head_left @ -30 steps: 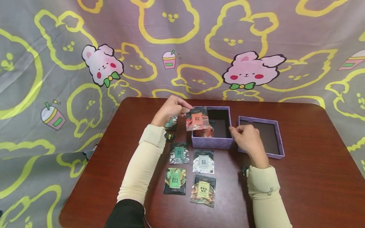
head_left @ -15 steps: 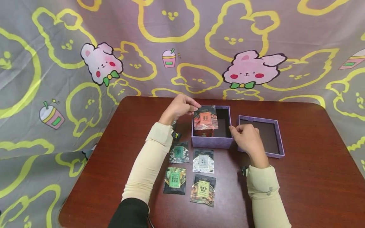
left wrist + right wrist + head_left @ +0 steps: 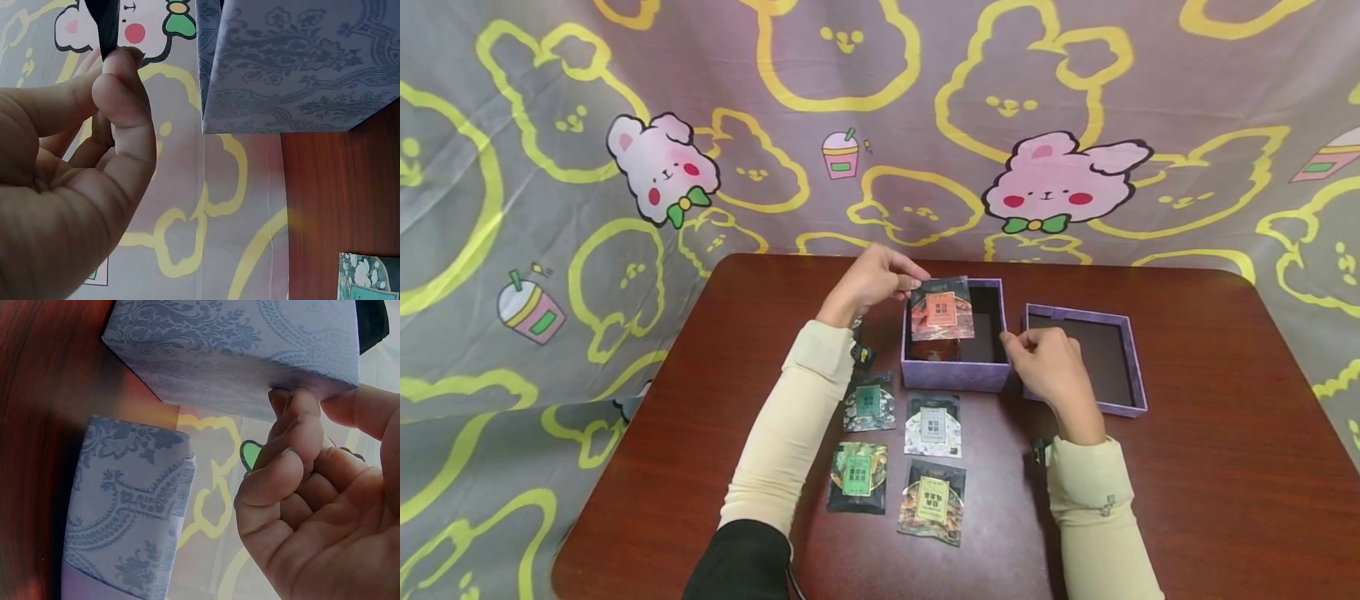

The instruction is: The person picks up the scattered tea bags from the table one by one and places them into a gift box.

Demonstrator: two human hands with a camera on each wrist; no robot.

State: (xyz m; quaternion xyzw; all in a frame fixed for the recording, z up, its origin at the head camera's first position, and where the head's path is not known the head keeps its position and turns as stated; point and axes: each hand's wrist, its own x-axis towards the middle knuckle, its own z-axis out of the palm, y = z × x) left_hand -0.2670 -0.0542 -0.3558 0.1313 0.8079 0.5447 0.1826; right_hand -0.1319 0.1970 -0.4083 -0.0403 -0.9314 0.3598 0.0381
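Cartoon-printed fabric [image 3: 895,117] backs a red-brown table [image 3: 1240,417] as a person works mid-frame. From left, a green-labelled sachet [image 3: 857,477] and a teal-labelled sachet [image 3: 869,402] lie flat; the left hand [image 3: 874,279], upper centre, pinches a red-labelled sachet [image 3: 942,308] by its corner above an open purple box [image 3: 955,377]. Right of centre, the right hand [image 3: 1051,358] grips the box's right wall between thumb and curled fingers, partly covering a shallow purple tray [image 3: 1122,408].
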